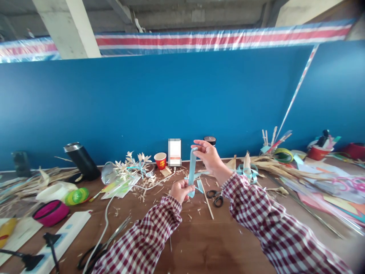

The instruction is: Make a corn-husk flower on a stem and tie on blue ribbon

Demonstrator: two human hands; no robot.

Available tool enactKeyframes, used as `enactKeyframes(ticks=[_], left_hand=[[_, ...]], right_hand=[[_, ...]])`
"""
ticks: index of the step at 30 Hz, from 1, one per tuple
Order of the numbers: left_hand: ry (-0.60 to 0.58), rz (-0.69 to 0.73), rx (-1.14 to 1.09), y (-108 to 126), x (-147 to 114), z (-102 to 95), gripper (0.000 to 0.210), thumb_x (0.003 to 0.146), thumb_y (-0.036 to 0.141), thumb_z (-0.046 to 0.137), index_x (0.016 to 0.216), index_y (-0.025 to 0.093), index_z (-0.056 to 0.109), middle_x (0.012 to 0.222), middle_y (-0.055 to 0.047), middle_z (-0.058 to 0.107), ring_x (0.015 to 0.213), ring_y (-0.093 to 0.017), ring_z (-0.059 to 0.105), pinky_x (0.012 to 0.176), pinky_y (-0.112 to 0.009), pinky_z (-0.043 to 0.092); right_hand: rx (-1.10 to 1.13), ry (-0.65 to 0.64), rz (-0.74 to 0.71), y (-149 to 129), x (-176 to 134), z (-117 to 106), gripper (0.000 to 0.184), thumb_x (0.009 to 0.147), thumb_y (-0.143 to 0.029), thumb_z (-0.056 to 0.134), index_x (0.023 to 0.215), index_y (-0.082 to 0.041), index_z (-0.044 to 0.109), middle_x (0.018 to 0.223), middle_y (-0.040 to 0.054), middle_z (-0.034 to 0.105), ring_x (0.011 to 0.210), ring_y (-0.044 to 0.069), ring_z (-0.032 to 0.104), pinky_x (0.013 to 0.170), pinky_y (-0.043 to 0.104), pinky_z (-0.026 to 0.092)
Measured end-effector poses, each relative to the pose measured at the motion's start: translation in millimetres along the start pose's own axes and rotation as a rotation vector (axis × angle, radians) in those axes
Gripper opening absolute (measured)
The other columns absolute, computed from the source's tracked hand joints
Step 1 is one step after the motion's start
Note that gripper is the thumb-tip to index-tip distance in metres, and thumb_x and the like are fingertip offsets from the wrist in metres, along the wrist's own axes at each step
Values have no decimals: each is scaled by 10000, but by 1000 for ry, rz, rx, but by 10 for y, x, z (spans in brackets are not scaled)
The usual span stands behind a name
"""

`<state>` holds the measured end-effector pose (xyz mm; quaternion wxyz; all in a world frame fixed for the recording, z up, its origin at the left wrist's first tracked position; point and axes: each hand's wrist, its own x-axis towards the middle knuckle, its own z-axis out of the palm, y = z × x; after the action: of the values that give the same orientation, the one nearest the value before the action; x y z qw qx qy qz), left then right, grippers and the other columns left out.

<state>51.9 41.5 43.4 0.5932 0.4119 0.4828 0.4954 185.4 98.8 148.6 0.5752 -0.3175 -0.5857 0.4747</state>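
Observation:
A light-blue strip [192, 167], ribbon-like, stands upright between my hands above the brown table. Near its lower end, my left hand [180, 190] pinches it between thumb and fingers. Its top is gripped by my right hand [209, 155], thumb and forefinger closed while the other fingers stretch out. Below and to the right of the strip lie a thin pale stick [207, 201] and small black-handled scissors [216, 198]. More light-blue ribbon [247, 173] curls on the table beyond my right wrist.
A red paper cup [160, 161], a phone [175, 153] and pale dried-husk flowers [134, 163] stand at the back. On the left are a black tumbler [82, 161], a power strip [59, 243] and larger scissors [105, 243]. Dried husks [285, 167] lie right, before a blue partition [182, 95].

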Motion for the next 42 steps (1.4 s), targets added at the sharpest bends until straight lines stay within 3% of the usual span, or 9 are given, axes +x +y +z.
enactKeyframes(ticks=[8, 13, 17, 22, 26, 30, 34, 37, 42], left_hand=[[26, 29, 110, 0, -11, 19, 353, 531, 223, 779, 850, 126, 664, 799, -100, 685, 536, -117, 580, 354, -166, 335], [-20, 87, 134, 215, -89, 18, 786, 499, 232, 804, 1212, 161, 480, 1226, -198, 532, 1015, -283, 563, 386, -180, 409], [83, 233, 149, 444, -88, 32, 629, 640, 334, 711, 1212, 183, 493, 1308, -184, 463, 1156, -300, 460, 460, -196, 446], [183, 260, 58, 550, 24, 115, 383, 626, 277, 724, 989, 198, 631, 1036, -98, 650, 872, -213, 603, 433, -192, 429], [222, 217, -20, 498, 74, 162, 197, 649, 263, 702, 805, 153, 652, 760, -48, 657, 640, -127, 584, 495, -218, 483], [208, 193, -76, 471, 62, 150, 162, 653, 238, 694, 774, 143, 643, 709, -23, 638, 610, -100, 567, 531, -212, 497], [194, 174, -80, 468, 46, 123, 138, 643, 228, 700, 745, 153, 648, 671, -3, 626, 591, -87, 558, 518, -195, 490], [184, 157, -65, 444, 46, 122, 148, 643, 237, 701, 767, 167, 657, 688, -1, 638, 587, -84, 560, 496, -186, 479], [182, 123, -17, 393, 35, 146, 198, 622, 293, 718, 774, 174, 671, 662, 3, 619, 523, -67, 520, 438, -169, 446]], right_hand=[[-10, -9, -32, -51, -22, 26, 377, 676, -109, 601, 1043, -171, 536, 956, 61, 646, 893, 147, 600, 807, 303, 481], [-22, -16, -17, -9, -39, -13, 388, 670, -127, 606, 1049, -166, 531, 937, 61, 648, 851, 146, 608, 765, 296, 496], [-35, -27, 1, 65, -101, -2, 386, 674, -127, 602, 1052, -168, 531, 931, 58, 647, 840, 145, 611, 749, 290, 499], [-60, -44, 34, 95, -212, 94, 376, 689, -117, 594, 1055, -173, 531, 942, 64, 644, 845, 150, 615, 760, 305, 508], [-102, -77, 53, 57, -255, 106, 383, 703, -117, 595, 1076, -173, 528, 973, 71, 638, 867, 148, 610, 773, 297, 503], [-160, -175, 67, -7, -238, 18, 332, 720, -202, 621, 1049, -183, 580, 958, 61, 648, 859, 151, 604, 718, 265, 499], [-247, -234, 73, -5, -195, -79, 217, 743, -325, 601, 849, -149, 671, 670, 19, 637, 593, 123, 556, 528, 238, 436], [-290, -194, 49, 47, -174, -105, 236, 737, -356, 595, 715, -132, 668, 534, -17, 552, 485, 88, 454, 464, 221, 352], [-284, -116, 29, 95, -161, -81, 236, 727, -359, 592, 757, -133, 653, 588, -10, 562, 515, 85, 444, 483, 219, 345]])
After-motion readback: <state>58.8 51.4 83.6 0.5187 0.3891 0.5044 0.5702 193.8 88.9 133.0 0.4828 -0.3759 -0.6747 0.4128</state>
